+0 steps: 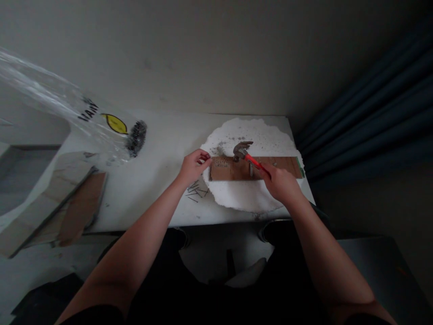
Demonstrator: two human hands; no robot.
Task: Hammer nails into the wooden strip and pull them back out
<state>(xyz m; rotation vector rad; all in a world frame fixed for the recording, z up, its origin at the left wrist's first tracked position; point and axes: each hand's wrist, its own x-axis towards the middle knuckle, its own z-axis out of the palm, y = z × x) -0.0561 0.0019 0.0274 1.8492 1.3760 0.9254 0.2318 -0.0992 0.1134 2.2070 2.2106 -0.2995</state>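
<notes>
My right hand is wrapped round the red handle of a claw hammer. The hammer's dark metal head hovers over or rests on a long brown wooden board; I cannot tell which. At the board's left end, my left hand has its fingers curled in a pinch. Whatever they hold, if anything, is too small to make out. Many small dark dots mark the board near that end. Beneath the board lies a ragged-edged white slab. Several loose nails lie on the table below my left wrist.
The white table stands against a grey wall. Clear plastic wrapping with a yellow mark slants in from the left. Broken boards overhang the table's left front edge. A dark blue curtain hangs on the right.
</notes>
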